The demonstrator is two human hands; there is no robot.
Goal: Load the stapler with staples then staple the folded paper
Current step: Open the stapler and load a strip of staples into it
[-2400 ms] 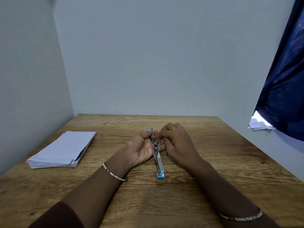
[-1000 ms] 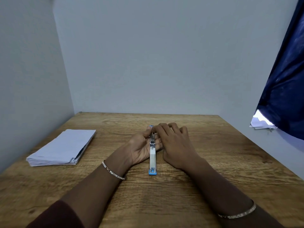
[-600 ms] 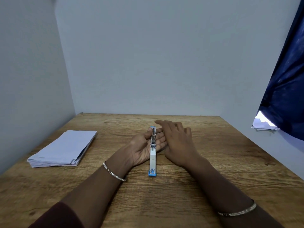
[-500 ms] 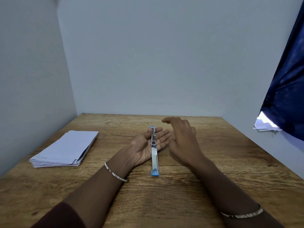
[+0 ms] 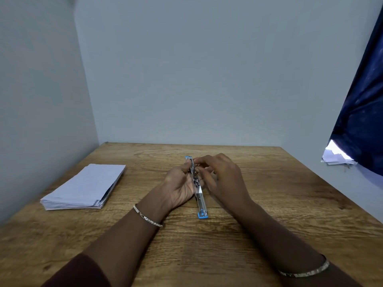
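A long stapler (image 5: 200, 200), opened out flat with blue ends, lies along the middle of the wooden table (image 5: 269, 204). My left hand (image 5: 179, 186) cups its far half from the left, thumb on the metal part. My right hand (image 5: 222, 177) is at the right side of that far half, thumb and forefinger pinched at the metal channel; whether they hold staples is too small to tell. A stack of folded white paper (image 5: 85, 186) rests at the table's left side, apart from both hands.
Pale walls close the table at the back and left. A dark blue curtain (image 5: 364, 104) hangs at the right, with some white papers (image 5: 336, 157) on a ledge below it.
My right hand lifted off the stapler with fingers spread, then came back to its far half with fingertips pinched. My left hand closed more around the stapler, which turned slightly.
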